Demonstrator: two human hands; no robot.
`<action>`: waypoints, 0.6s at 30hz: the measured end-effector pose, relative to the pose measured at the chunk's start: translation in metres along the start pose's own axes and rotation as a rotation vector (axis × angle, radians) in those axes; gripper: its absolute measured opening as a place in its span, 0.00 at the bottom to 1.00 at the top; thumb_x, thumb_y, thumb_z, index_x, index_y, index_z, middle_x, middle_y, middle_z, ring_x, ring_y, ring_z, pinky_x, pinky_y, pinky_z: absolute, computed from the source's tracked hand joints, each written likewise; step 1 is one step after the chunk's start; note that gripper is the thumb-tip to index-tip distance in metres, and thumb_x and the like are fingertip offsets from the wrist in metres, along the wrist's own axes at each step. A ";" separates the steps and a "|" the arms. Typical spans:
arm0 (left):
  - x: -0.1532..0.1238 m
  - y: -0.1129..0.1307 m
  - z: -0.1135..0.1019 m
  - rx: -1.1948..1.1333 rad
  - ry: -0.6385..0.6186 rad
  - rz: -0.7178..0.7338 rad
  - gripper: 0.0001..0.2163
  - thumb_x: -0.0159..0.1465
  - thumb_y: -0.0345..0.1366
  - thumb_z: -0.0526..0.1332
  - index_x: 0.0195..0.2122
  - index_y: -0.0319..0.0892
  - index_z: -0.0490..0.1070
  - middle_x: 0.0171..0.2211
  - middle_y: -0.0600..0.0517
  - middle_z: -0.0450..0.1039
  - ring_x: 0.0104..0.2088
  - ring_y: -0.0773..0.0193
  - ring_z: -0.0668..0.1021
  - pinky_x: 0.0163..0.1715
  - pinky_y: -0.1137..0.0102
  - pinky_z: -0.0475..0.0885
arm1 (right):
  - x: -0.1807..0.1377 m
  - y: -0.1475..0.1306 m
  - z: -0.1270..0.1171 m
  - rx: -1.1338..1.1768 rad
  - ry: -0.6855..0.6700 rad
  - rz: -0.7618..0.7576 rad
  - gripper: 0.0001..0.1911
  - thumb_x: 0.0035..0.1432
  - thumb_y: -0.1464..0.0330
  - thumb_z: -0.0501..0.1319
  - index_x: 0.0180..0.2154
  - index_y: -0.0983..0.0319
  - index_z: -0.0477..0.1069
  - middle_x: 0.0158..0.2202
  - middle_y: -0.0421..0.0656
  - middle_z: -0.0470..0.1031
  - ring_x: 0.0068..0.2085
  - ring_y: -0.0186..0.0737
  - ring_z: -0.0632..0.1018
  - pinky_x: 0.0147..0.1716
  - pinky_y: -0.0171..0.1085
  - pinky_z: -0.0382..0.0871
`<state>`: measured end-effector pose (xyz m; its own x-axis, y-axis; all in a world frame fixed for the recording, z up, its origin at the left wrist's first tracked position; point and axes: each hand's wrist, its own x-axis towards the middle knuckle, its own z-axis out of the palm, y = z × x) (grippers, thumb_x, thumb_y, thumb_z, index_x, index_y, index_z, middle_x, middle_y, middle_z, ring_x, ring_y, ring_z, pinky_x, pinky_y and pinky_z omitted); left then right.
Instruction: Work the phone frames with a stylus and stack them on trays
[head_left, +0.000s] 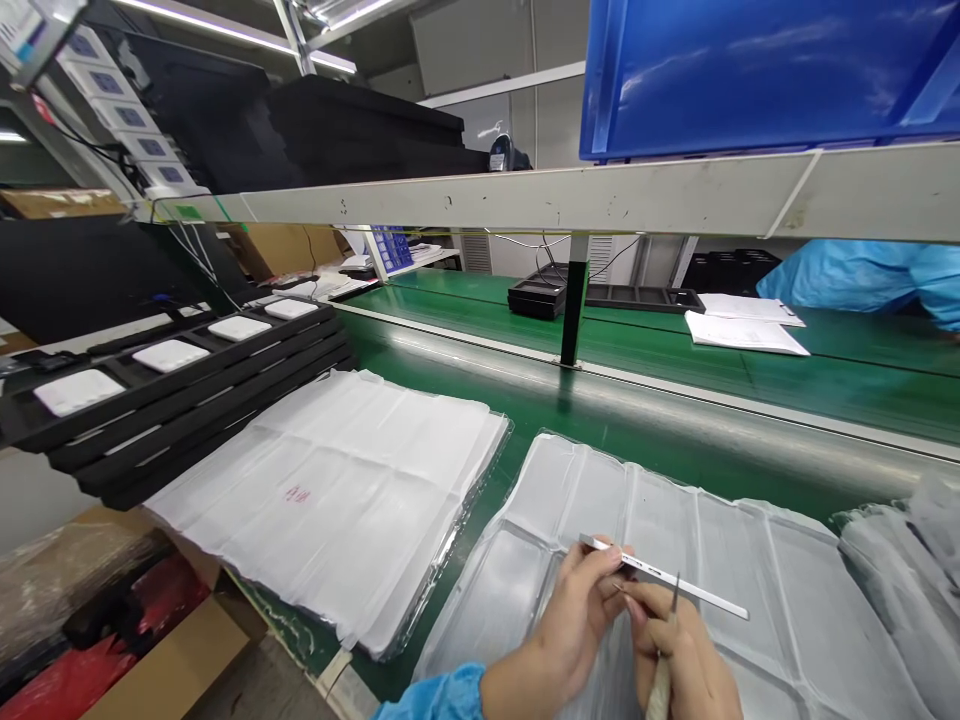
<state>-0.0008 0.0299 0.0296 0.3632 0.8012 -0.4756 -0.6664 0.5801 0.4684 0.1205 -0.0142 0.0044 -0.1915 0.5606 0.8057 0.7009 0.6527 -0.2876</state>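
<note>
A slim white plastic strip (694, 588) with small dark slots along its edge is pinched in my left hand (574, 620), thumb on top. It slants down to the right above a plastic-wrapped tray. My right hand (686, 650) is closed around a thin pointed tool (661, 670), whose tip points up past the fingers and whose exact kind I cannot make out. The right fingertips meet the left fingers just under the strip. Whether they pinch something small there is hidden.
Plastic-wrapped trays (337, 480) cover the green bench on the left; crumpled plastic (900, 560) lies right. Stacked black trays (180, 390) carry white square devices (171, 355). Overhead runs a shelf beam (510, 205) with a blue bin (765, 80). A person's blue sleeve (862, 275) shows opposite.
</note>
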 end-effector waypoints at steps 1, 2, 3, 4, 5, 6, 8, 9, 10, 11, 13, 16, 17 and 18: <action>0.000 -0.001 -0.001 0.013 0.000 0.004 0.34 0.41 0.46 0.83 0.41 0.38 0.66 0.43 0.45 0.77 0.39 0.63 0.78 0.42 0.70 0.71 | 0.001 0.003 -0.002 -0.017 0.023 -0.009 0.08 0.72 0.80 0.55 0.40 0.63 0.60 0.49 0.49 0.73 0.48 0.35 0.78 0.43 0.29 0.73; -0.001 -0.002 -0.001 0.019 0.002 0.002 0.35 0.41 0.47 0.83 0.42 0.38 0.66 0.44 0.44 0.77 0.40 0.62 0.78 0.44 0.68 0.72 | 0.002 0.007 -0.004 -0.037 0.047 -0.018 0.08 0.72 0.80 0.55 0.40 0.63 0.60 0.49 0.48 0.73 0.47 0.34 0.78 0.42 0.28 0.73; -0.001 -0.003 -0.002 0.026 0.003 0.000 0.35 0.41 0.48 0.83 0.42 0.38 0.66 0.44 0.44 0.77 0.41 0.61 0.79 0.47 0.67 0.72 | 0.002 0.010 -0.006 -0.057 0.069 -0.028 0.09 0.72 0.80 0.55 0.40 0.63 0.60 0.48 0.48 0.73 0.47 0.33 0.78 0.42 0.27 0.73; -0.001 -0.005 -0.003 0.035 0.001 -0.003 0.35 0.42 0.48 0.83 0.42 0.38 0.65 0.44 0.44 0.77 0.43 0.60 0.79 0.50 0.65 0.72 | 0.003 0.013 -0.008 -0.074 0.083 -0.034 0.09 0.72 0.80 0.55 0.40 0.63 0.60 0.48 0.47 0.74 0.46 0.33 0.78 0.41 0.27 0.72; -0.001 -0.006 -0.003 0.044 -0.003 -0.001 0.35 0.43 0.48 0.82 0.43 0.39 0.65 0.45 0.44 0.77 0.44 0.58 0.79 0.53 0.63 0.72 | 0.003 0.016 -0.011 -0.086 0.088 -0.036 0.08 0.72 0.80 0.55 0.40 0.63 0.60 0.48 0.47 0.74 0.45 0.33 0.78 0.40 0.28 0.72; -0.001 -0.006 -0.004 0.054 -0.005 -0.001 0.34 0.44 0.48 0.82 0.43 0.39 0.65 0.45 0.44 0.77 0.46 0.57 0.80 0.55 0.61 0.72 | 0.004 0.018 -0.013 -0.094 0.082 -0.033 0.08 0.72 0.80 0.55 0.40 0.63 0.61 0.48 0.47 0.74 0.45 0.33 0.78 0.39 0.28 0.72; -0.001 -0.007 -0.005 0.075 -0.011 -0.006 0.34 0.45 0.48 0.82 0.44 0.39 0.64 0.46 0.43 0.77 0.48 0.55 0.80 0.58 0.59 0.71 | 0.005 0.019 -0.019 -0.113 0.064 -0.015 0.07 0.72 0.80 0.55 0.41 0.63 0.62 0.48 0.47 0.74 0.45 0.35 0.78 0.40 0.31 0.70; -0.001 -0.008 -0.005 0.084 -0.015 -0.011 0.34 0.45 0.48 0.82 0.44 0.39 0.64 0.47 0.43 0.77 0.49 0.54 0.80 0.58 0.59 0.70 | 0.005 0.018 -0.021 -0.121 0.047 -0.009 0.07 0.73 0.80 0.55 0.41 0.63 0.63 0.48 0.48 0.74 0.46 0.37 0.77 0.42 0.33 0.70; -0.001 -0.008 -0.005 0.092 -0.015 -0.014 0.34 0.45 0.48 0.81 0.44 0.39 0.64 0.47 0.42 0.77 0.49 0.54 0.80 0.59 0.59 0.70 | 0.005 0.018 -0.023 -0.123 0.027 0.001 0.08 0.74 0.80 0.55 0.41 0.64 0.63 0.49 0.49 0.74 0.47 0.38 0.77 0.43 0.35 0.69; -0.002 -0.007 -0.005 0.102 -0.017 -0.018 0.35 0.45 0.49 0.81 0.44 0.39 0.64 0.48 0.42 0.77 0.49 0.54 0.80 0.59 0.59 0.70 | 0.005 0.017 -0.025 -0.121 0.011 0.006 0.08 0.74 0.81 0.55 0.40 0.64 0.63 0.49 0.50 0.74 0.48 0.40 0.77 0.44 0.37 0.69; -0.003 -0.007 -0.005 0.120 -0.018 -0.022 0.35 0.46 0.50 0.81 0.44 0.40 0.63 0.49 0.41 0.77 0.50 0.53 0.80 0.59 0.59 0.69 | 0.006 0.014 -0.026 -0.105 -0.013 0.015 0.09 0.75 0.81 0.54 0.40 0.65 0.63 0.49 0.51 0.73 0.49 0.43 0.76 0.46 0.40 0.68; -0.004 -0.007 -0.004 0.134 -0.019 -0.019 0.35 0.46 0.51 0.81 0.43 0.40 0.62 0.48 0.42 0.77 0.49 0.55 0.80 0.59 0.58 0.70 | 0.010 0.011 -0.027 -0.081 -0.024 0.007 0.08 0.75 0.81 0.54 0.41 0.65 0.65 0.50 0.52 0.73 0.50 0.44 0.76 0.47 0.40 0.69; -0.004 -0.008 -0.005 0.138 -0.021 -0.017 0.35 0.46 0.51 0.81 0.43 0.40 0.62 0.48 0.43 0.77 0.48 0.55 0.80 0.59 0.58 0.70 | 0.012 0.010 -0.027 -0.079 -0.021 0.001 0.08 0.76 0.81 0.53 0.42 0.66 0.65 0.50 0.52 0.74 0.50 0.44 0.76 0.47 0.40 0.69; -0.004 -0.008 -0.005 0.144 -0.024 -0.014 0.35 0.46 0.51 0.81 0.43 0.40 0.62 0.47 0.43 0.77 0.49 0.54 0.80 0.59 0.58 0.70 | 0.014 0.009 -0.027 -0.079 -0.017 -0.003 0.08 0.76 0.81 0.53 0.42 0.66 0.66 0.50 0.52 0.74 0.50 0.44 0.76 0.46 0.40 0.70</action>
<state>-0.0003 0.0211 0.0243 0.3882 0.7950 -0.4661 -0.5616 0.6051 0.5642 0.1430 -0.0145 0.0272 -0.2046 0.5677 0.7974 0.7522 0.6125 -0.2430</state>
